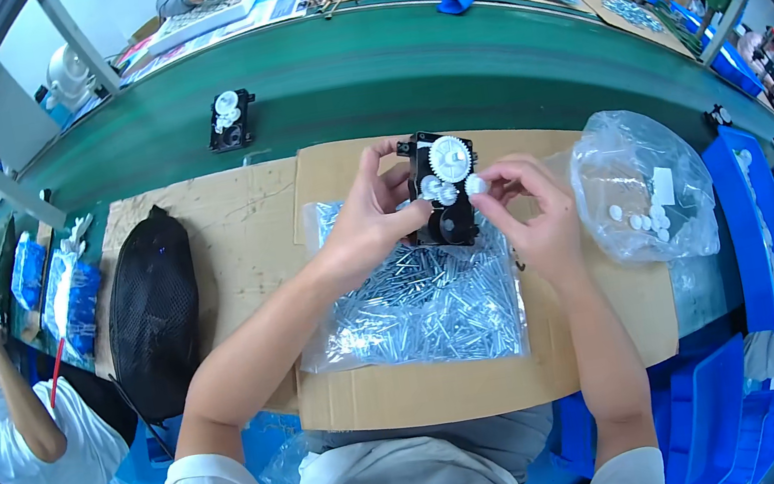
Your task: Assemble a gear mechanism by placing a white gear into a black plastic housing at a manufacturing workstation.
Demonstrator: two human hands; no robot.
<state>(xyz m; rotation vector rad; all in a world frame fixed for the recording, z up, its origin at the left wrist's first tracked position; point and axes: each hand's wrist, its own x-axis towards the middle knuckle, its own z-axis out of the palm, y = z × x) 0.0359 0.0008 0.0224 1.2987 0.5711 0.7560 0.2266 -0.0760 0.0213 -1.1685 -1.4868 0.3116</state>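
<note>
My left hand (367, 213) grips a black plastic gearbox housing (453, 223) by its left side, thumb across the front. A large white gear (450, 159) and smaller white gears (438, 190) sit in the housing. On its right side, my right hand (532, 209) pinches a small white gear (476, 185) between thumb and fingertips, against the housing's edge. Whether that gear is seated cannot be made out. Below both hands lies a clear plastic bag of metal pins (419, 313) on a cardboard sheet (604, 334).
Another gearbox housing with white gears (229, 121) rests on the green conveyor belt (321, 80). At right are a clear bag of small white gears (644, 201) and a blue bin (755, 234). A black mesh bag (154, 314) lies left. Other people work on both sides and across the belt.
</note>
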